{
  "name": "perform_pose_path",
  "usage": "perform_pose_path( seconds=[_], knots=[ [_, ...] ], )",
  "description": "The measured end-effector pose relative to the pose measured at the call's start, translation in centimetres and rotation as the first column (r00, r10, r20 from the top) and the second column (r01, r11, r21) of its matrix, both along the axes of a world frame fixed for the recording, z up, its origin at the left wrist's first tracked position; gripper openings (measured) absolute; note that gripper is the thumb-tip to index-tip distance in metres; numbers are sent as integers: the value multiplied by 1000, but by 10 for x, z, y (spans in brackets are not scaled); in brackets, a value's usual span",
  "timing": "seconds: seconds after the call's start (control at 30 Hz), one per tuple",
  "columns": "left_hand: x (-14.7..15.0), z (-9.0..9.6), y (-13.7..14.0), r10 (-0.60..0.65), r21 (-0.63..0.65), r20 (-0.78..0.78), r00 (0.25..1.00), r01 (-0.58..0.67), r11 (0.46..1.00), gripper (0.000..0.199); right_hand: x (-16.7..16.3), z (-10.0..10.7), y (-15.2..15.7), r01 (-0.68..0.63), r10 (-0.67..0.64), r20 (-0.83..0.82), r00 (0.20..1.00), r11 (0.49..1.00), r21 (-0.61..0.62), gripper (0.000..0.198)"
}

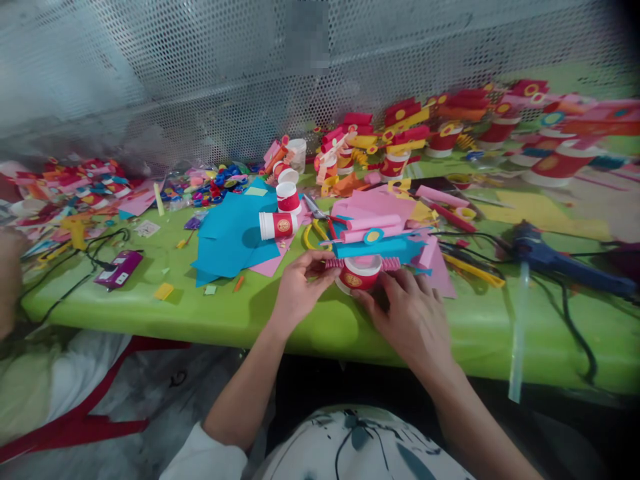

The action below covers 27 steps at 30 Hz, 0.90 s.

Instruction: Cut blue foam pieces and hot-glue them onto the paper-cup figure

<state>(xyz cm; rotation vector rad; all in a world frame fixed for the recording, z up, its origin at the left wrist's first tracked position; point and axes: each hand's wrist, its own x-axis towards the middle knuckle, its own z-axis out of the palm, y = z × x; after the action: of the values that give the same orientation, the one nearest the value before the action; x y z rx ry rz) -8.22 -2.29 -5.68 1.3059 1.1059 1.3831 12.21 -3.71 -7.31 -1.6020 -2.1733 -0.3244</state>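
A small red and white paper cup [361, 277] stands near the table's front edge, with pink pleated paper strips [391, 264] sticking out on both sides. My left hand [300, 293] pinches the left strip close to the cup's wall. On the other side, my right hand [413, 310] is closed round the cup, its thumb low on the front and its fingers by the right strip. Just behind the cup lie a blue paper piece [370, 248] and pink paper rolls [373, 227] with a blue and yellow disc [373, 235].
A blue glue gun [565, 260] with a clear glue stick [520, 340] lies at right, its cord trailing. Scissors [317, 230], blue paper sheets [230, 233] and loose cups [280, 225] lie left of centre. Decorated cups [397, 160] line the back mesh. Another person's arm [9, 280] shows far left.
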Motion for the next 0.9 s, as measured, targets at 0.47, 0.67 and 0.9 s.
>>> perform_pose_path(
  seconds=[0.47, 0.67, 0.9],
  knots=[
    [-2, -4, 2, -12, 17, -18, 1000, 12, 1000, 27, 0, -1, 0, 7, -8, 13, 1000, 1000, 23, 48],
    [0, 1, 1, 5, 1, -17, 1000, -5, 1000, 24, -1, -1, 0, 14, -14, 21, 1000, 1000, 20, 48],
    [-1, -1, 2, -5, 6, -37, 999, 6, 1000, 25, -1, 0, 0, 17, -18, 29, 999, 1000, 13, 48]
  ],
)
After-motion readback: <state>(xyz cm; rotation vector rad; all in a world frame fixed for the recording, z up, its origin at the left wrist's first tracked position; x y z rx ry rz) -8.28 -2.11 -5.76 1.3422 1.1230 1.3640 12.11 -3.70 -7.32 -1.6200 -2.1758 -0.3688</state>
